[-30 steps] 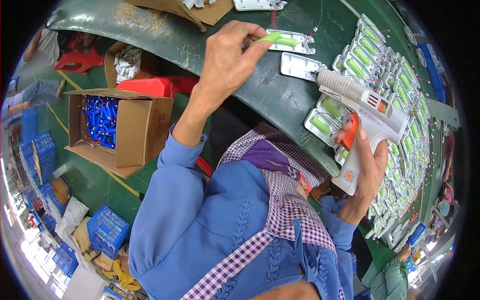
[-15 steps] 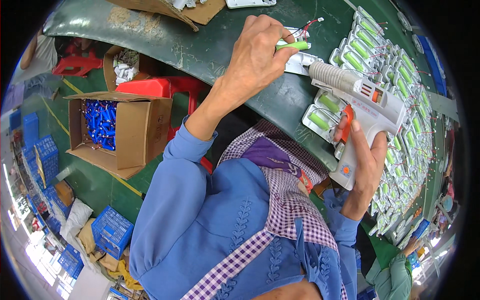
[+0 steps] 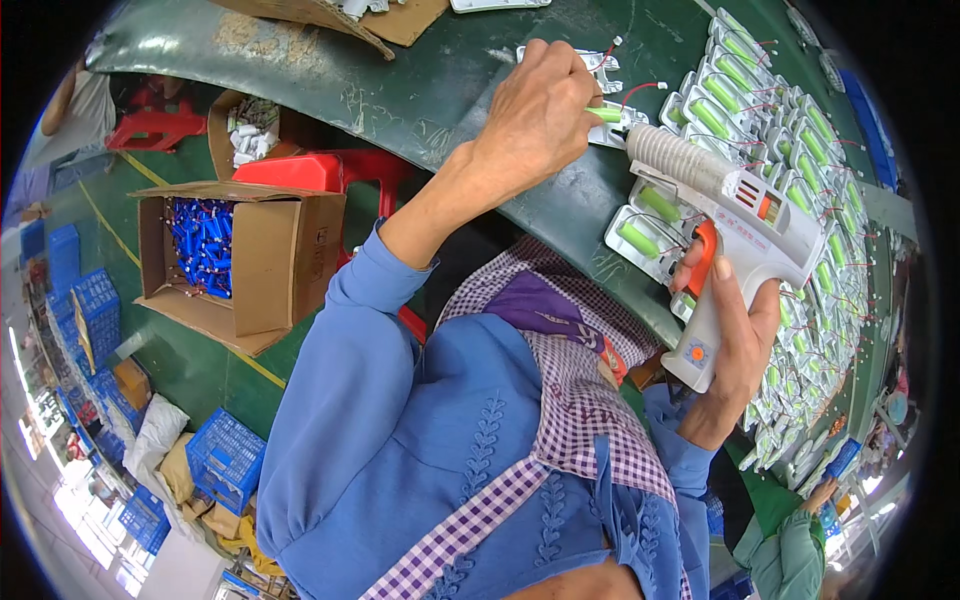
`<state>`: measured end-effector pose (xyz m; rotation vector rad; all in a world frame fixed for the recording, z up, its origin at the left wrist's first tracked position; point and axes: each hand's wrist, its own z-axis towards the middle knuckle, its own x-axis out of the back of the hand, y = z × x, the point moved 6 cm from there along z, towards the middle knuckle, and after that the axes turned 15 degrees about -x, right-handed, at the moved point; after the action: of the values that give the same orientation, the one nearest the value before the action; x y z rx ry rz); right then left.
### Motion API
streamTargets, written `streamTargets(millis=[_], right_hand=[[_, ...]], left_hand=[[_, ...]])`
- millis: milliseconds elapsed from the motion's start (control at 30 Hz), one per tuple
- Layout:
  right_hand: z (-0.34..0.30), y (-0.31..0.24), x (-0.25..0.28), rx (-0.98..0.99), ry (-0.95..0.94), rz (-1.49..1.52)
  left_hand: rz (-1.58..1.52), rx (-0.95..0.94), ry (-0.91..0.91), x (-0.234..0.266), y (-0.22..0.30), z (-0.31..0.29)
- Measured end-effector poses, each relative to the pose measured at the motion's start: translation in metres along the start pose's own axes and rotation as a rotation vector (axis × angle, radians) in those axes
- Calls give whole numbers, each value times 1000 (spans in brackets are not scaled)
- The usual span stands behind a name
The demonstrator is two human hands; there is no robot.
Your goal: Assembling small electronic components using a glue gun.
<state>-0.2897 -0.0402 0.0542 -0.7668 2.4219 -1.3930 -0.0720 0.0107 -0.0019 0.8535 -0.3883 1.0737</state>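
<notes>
My left hand (image 3: 540, 115) is closed on a light green battery cell (image 3: 606, 115), pinched by the fingers, its far end hidden behind them. A thin red wire with a small white plug shows just above it. Beneath the cell lies a white plastic casing part (image 3: 606, 134). My right hand (image 3: 735, 345) grips a white glue gun (image 3: 755, 230) by its handle, fingers at the orange trigger. The gun's ribbed front points at the cell, and its tip is close to that casing. Another white casing (image 3: 595, 62) lies just beyond my left hand.
White casings with green cells (image 3: 645, 235) lie by the gun, and a dense heap of them (image 3: 815, 250) covers the table's right side. A cardboard box (image 3: 285, 260) of blue cells stands left, beside a red stool (image 3: 290, 172). Blue crates (image 3: 225, 460) stand on the floor.
The left hand has brought the green cell slightly right and toward me, down to the casing. The glue gun has shifted a little to the right.
</notes>
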Motion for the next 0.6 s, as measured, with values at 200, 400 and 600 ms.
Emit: streamTargets(millis=[200,400,600], right_hand=[[-4,-4,0,29,-15,6],[3,-9,-10,31,-1,-17],[10,-15,-15,51,17,-110]], left_hand=[[34,-19,-56,-6,2,-2],[63,-20,-51,-9,1,-2],[73,-11,-73,-9,2,1]])
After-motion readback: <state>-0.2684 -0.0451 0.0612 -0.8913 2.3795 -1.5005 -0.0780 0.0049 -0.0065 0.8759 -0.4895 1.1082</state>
